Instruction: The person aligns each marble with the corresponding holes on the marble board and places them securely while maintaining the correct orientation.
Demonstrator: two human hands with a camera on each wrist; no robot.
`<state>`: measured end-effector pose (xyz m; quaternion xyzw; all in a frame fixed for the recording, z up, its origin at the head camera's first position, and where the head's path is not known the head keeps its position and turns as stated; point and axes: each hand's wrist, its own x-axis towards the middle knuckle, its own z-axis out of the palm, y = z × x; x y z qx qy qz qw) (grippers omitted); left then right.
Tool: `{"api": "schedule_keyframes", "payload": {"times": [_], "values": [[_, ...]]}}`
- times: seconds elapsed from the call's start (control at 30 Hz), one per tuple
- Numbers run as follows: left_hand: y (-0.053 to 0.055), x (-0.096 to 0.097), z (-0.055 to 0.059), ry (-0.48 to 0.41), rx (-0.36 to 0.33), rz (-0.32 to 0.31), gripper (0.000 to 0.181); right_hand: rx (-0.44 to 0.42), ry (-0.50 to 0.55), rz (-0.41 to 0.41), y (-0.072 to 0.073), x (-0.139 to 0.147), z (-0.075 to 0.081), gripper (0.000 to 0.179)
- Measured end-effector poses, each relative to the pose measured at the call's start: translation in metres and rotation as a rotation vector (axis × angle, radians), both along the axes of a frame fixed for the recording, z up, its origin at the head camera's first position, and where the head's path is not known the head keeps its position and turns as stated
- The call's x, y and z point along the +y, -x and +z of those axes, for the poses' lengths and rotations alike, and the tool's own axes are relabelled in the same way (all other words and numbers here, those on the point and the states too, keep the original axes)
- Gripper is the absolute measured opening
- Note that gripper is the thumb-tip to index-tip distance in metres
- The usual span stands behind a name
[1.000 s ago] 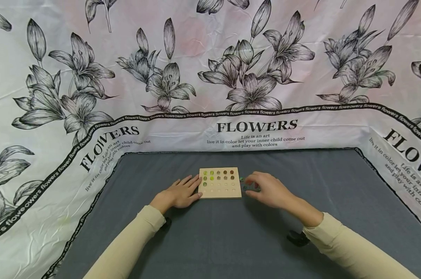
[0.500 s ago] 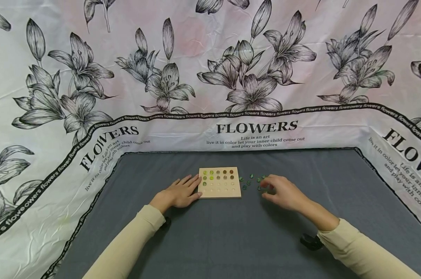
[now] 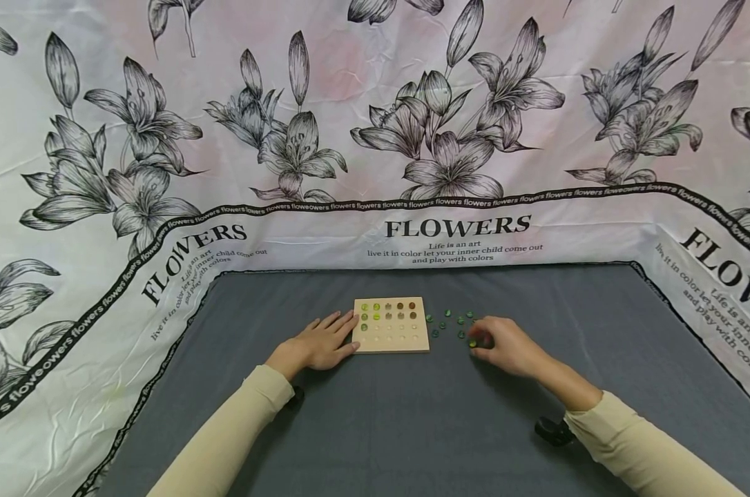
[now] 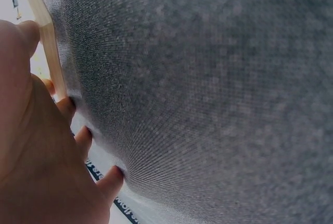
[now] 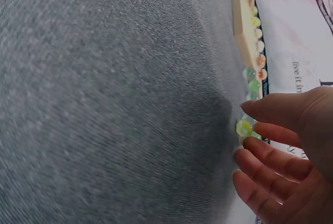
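Note:
A pale wooden board (image 3: 390, 333) with rows of round dimples lies on the grey cloth. Marbles fill its two far rows, and one green marble (image 3: 364, 327) sits at the left of the third row. My left hand (image 3: 318, 346) rests flat with spread fingers, its thumb and fingertips touching the board's left edge. To the right of the loose green marbles is my right hand (image 3: 510, 347), fingers bent around a yellow-green marble (image 3: 472, 343). In the right wrist view, this marble (image 5: 243, 127) meets the index fingertip, while the thumb stands slightly apart from it.
Several loose green marbles (image 3: 461, 335) are scattered on the grey cloth (image 3: 381, 421) between the board and my right hand. A white floral sheet (image 3: 325, 241) with printed lettering rises behind the table's far edge.
My right hand has moved right, away from the board, uncovering the loose green marbles. A yellow-green marble now shows at its fingertips. My left hand has stayed on the board's edge.

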<state>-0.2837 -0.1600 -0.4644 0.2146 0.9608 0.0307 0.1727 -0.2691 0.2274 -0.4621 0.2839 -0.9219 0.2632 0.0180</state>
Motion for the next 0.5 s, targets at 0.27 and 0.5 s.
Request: {"api": "schedule_keyframes", "payload": {"times": [0.27, 0.5], "values": [[-0.002, -0.001, 0.002, -0.012, 0.008, -0.001, 0.068, -0.003, 0.072, -0.079, 0.003, -0.001, -0.011, 0.014], [-0.004, -0.001, 0.003, -0.015, 0.006, -0.001, 0.068, 0.02, 0.085, -0.091, 0.004, -0.004, -0.014, 0.011]]}}
